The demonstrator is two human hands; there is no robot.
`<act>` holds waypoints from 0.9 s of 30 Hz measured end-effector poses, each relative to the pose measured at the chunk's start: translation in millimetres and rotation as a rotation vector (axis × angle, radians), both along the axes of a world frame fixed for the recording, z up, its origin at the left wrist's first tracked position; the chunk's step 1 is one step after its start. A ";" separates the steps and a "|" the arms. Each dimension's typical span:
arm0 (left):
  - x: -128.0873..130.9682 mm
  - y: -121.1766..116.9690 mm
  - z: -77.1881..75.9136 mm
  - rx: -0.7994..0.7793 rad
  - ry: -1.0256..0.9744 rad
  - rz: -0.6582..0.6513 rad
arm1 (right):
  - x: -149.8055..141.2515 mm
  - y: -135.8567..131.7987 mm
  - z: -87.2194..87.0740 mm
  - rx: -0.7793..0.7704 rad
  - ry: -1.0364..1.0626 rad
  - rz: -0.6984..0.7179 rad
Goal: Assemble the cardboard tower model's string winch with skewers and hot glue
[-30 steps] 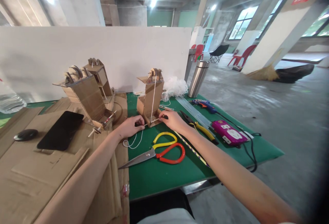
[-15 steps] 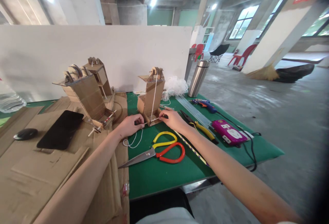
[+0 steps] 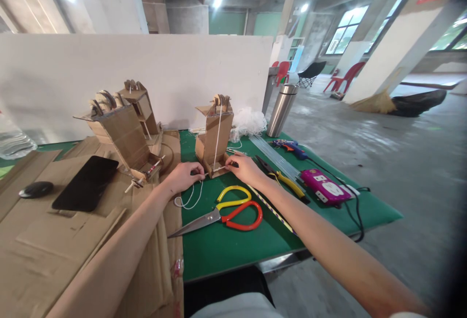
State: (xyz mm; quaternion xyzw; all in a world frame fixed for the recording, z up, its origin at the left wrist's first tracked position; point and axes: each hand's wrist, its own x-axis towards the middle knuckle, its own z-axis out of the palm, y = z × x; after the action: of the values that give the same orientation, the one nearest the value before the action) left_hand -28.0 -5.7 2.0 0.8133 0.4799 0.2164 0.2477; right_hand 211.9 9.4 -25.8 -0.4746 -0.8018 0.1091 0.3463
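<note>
A small cardboard model (image 3: 216,138) stands upright on the green table. White string (image 3: 218,140) runs from the cardboard discs (image 3: 221,99) at its top down to a thin stick (image 3: 219,167) across its base. My left hand (image 3: 188,176) is closed in a pinch at the stick's left end, with a loop of loose string (image 3: 189,207) hanging below it. My right hand (image 3: 243,166) pinches the stick's right end, beside the base. The fingertips partly hide both stick ends. Scissors (image 3: 221,216) with one yellow and one red handle lie in front of the hands.
Two similar cardboard models (image 3: 126,135) stand at left on cardboard sheets (image 3: 91,240), near a phone (image 3: 85,183) and mouse (image 3: 35,189). To the right are pliers (image 3: 288,184), glue sticks (image 3: 273,157), a glue gun (image 3: 292,149), a purple power strip (image 3: 324,186) and a steel flask (image 3: 282,111).
</note>
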 end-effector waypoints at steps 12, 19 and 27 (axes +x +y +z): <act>0.8 -1.3 1.7 0.070 0.014 0.009 | -0.2 -1.0 1.4 -0.018 0.009 -0.005; 1.7 -1.6 2.5 0.088 0.039 0.037 | 0.3 -1.0 1.3 -0.012 0.008 -0.008; -0.2 1.7 -2.3 0.048 -0.001 0.074 | -1.0 -3.4 4.4 -0.023 0.010 -0.021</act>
State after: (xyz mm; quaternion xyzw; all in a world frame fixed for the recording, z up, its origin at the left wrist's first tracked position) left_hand -28.2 -4.1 -0.3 0.8005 0.5044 0.2373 0.2200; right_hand 210.9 5.9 -21.5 -0.4864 -0.7937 0.1172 0.3460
